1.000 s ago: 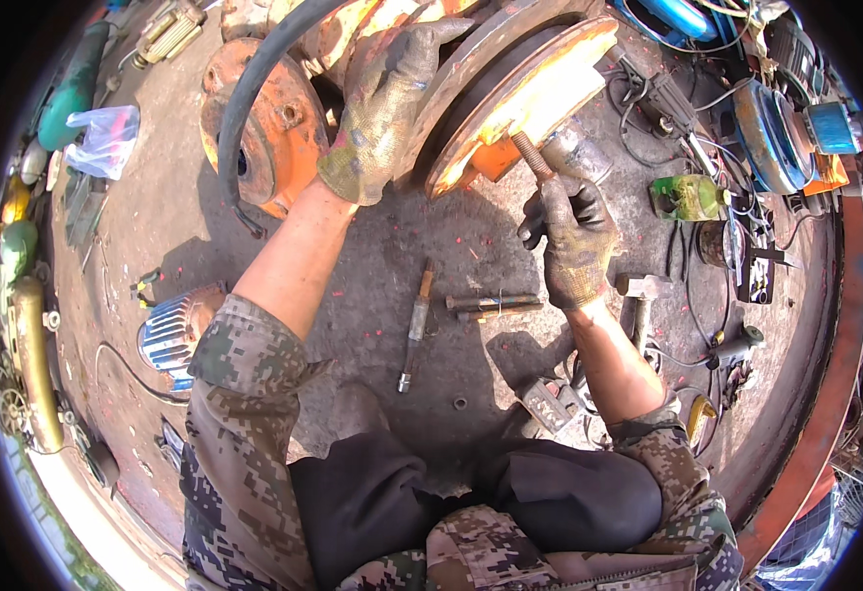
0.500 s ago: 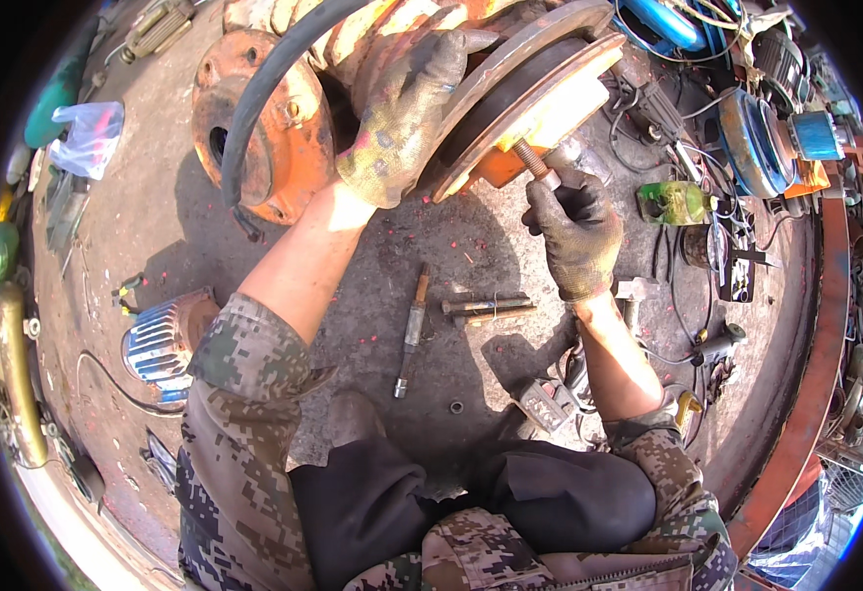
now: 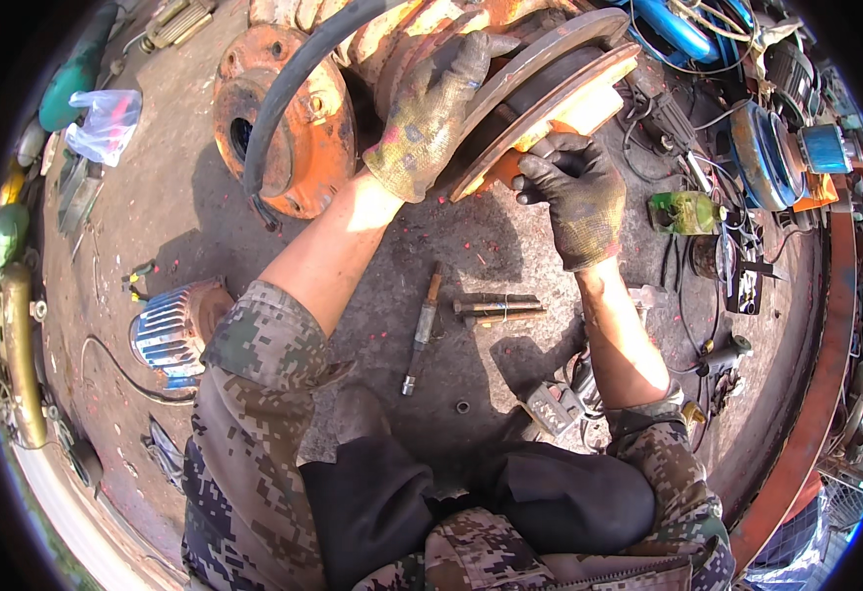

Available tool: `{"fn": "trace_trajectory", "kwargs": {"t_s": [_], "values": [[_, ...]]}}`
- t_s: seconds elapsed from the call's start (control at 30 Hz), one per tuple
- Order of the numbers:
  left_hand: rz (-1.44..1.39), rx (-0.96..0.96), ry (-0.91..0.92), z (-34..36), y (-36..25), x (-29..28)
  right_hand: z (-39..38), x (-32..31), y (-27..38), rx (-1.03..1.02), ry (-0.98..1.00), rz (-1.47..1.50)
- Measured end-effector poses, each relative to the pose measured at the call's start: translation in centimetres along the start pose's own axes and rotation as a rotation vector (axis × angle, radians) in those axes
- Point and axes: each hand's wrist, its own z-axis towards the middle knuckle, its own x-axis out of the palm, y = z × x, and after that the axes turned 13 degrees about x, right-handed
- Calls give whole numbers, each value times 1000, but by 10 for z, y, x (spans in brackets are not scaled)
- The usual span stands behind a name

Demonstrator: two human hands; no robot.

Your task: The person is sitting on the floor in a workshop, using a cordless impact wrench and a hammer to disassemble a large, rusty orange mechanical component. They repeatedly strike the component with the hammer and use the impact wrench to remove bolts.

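My gloved left hand [image 3: 420, 128] lies against the left side of a rusty round flange [image 3: 550, 61], its fingers curled at the far edge and partly hidden. In front of this flange is a second disc with an orange hub [image 3: 498, 169]. Close under that disc, my gloved right hand [image 3: 581, 197] has its fingers drawn together at the hub, where a threaded bolt was visible; the fingers now cover the bolt. On the ground below lie a long socket tool [image 3: 420, 335] and several loose bolts [image 3: 498, 307], with a small nut [image 3: 462, 407] nearer my knees.
An orange flanged casting [image 3: 289, 187] stands on the left, crossed by a black hose [image 3: 298, 84]. Farther left is a blue finned motor [image 3: 177, 330]. Right of my right arm are a hammer [image 3: 646, 297], a green bottle [image 3: 683, 213], cables and a blue-rimmed wheel [image 3: 762, 158].
My right hand has moved up closer to the disc, and the threaded bolt is now out of sight. My left hand keeps its place on the flange. The whole view has shifted slightly.
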Motion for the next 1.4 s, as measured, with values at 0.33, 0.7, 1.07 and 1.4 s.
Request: {"fn": "trace_trajectory", "kwargs": {"t_s": [0.33,0.7,1.07,1.4], "values": [[-52,-98,-56,-1,-18,9,2,-3,-18,-294,-180,-366],[178,73,-99,-5,17,2,-14,0,-1,-87,-74,-180],[263,152,59,13,-14,16,-50,-100,-25,-53,-58,45],[545,-224,151,21,-15,53,-144,-333,-115,249,-728,33]]}}
